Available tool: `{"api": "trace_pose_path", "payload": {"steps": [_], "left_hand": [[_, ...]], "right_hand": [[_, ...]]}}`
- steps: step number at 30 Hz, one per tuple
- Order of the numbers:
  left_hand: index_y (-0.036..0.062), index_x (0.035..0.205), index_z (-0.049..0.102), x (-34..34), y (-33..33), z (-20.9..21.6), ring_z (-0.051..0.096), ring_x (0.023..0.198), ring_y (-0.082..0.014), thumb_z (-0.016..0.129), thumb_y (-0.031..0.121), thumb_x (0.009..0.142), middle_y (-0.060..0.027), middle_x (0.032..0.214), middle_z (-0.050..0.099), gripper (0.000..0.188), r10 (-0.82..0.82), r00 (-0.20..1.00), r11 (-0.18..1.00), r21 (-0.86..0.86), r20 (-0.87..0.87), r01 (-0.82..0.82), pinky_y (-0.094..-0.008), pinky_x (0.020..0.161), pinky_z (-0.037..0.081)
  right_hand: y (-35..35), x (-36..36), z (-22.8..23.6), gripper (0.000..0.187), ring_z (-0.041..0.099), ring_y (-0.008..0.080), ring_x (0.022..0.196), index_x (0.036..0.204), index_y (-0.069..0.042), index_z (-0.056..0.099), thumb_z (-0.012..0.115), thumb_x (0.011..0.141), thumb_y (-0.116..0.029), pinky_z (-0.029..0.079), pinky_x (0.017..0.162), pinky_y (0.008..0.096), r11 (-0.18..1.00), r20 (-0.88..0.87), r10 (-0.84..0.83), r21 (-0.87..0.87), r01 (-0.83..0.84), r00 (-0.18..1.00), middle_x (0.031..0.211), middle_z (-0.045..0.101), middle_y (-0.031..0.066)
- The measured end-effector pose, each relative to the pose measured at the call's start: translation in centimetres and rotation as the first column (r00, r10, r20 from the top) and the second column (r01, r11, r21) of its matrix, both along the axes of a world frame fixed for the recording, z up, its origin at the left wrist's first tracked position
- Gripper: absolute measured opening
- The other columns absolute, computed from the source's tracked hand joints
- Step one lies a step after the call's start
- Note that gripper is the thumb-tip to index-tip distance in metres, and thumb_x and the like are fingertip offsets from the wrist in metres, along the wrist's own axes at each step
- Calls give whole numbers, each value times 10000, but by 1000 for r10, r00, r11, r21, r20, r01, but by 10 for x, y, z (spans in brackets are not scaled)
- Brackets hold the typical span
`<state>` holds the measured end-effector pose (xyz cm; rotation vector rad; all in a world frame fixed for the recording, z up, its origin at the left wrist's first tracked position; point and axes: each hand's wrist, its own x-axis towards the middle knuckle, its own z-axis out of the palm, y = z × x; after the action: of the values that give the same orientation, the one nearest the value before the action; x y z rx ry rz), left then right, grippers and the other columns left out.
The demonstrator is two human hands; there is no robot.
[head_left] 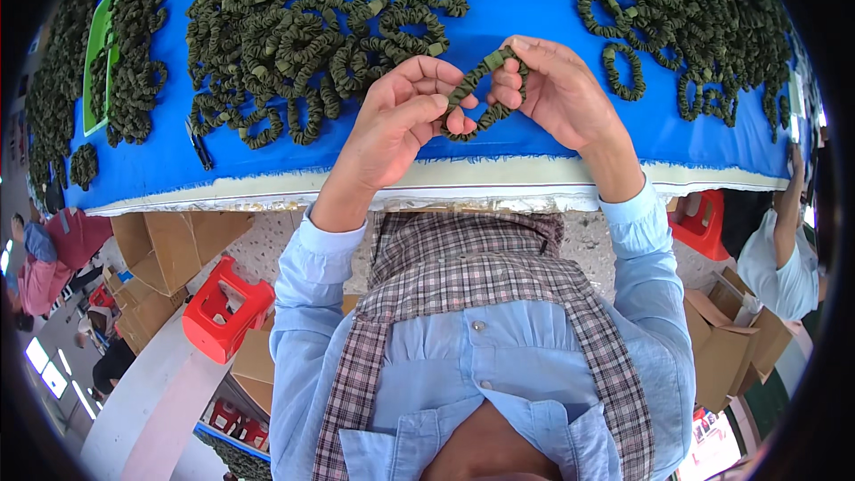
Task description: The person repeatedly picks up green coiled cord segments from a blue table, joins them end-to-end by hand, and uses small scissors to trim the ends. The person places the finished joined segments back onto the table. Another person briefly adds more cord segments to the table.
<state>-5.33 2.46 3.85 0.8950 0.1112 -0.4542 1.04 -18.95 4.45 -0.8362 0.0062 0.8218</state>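
Between my two hands a dark green scrunchie [466, 92] is held up as a ring above the near edge of the table. My left hand [405, 116] pinches its left side between thumb and fingers. At its upper right, my right hand [554, 89] grips it with thumb and forefinger, the other fingers curled through or behind the ring; which, I cannot tell. Ahead and to the left lies a large heap of matching scrunchies [267, 36]. A second heap [704, 27] spreads to the right, with a single scrunchie [623, 71] lying at its near side.
Blue cloth [508, 0] covers the table. A small dark cutting tool [198, 144] and a green tray [96, 80] lie at the left. Red stools [223, 310] and cardboard boxes [169, 249] stand below the table. Other people [779, 254] sit at both sides.
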Motion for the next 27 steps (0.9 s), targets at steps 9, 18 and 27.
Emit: {"api": "trace_pose_path", "payload": {"steps": [9, 18, 27], "left_hand": [[-52, 1120, 532, -2, 0, -2, 529, 628, -97, 507, 40, 873, -109, 871, 611, 265, -46, 998, 999, -14, -35, 46, -288, 701, 498], [-61, 1087, 579, 0, 0, -8, 529, 616, -82, 546, 92, 925, -64, 814, 621, 225, -94, 995, 993, -69, -15, 93, -261, 674, 499], [-58, 1115, 570, -1, -7, -6, 575, 681, -96, 545, 126, 958, -73, 870, 637, 243, -29, 1000, 998, -53, -2, 29, -301, 721, 526]], "right_hand": [[-10, 13, 5, 264, 437, 108, 595, 786, -42, 500, 527, 982, -216, 496, 763, 370, 996, -1, -93, 10, 93, 996, 688, 446, -3], [-10, 12, 5, 259, 406, 86, 571, 805, -42, 510, 526, 986, -228, 482, 722, 346, 998, -22, -67, -1, 67, 998, 697, 457, -5], [-3, 8, -4, 261, 479, 98, 614, 892, -17, 557, 522, 991, -257, 501, 732, 317, 1000, -40, 19, 0, -19, 999, 786, 537, 13]]}}
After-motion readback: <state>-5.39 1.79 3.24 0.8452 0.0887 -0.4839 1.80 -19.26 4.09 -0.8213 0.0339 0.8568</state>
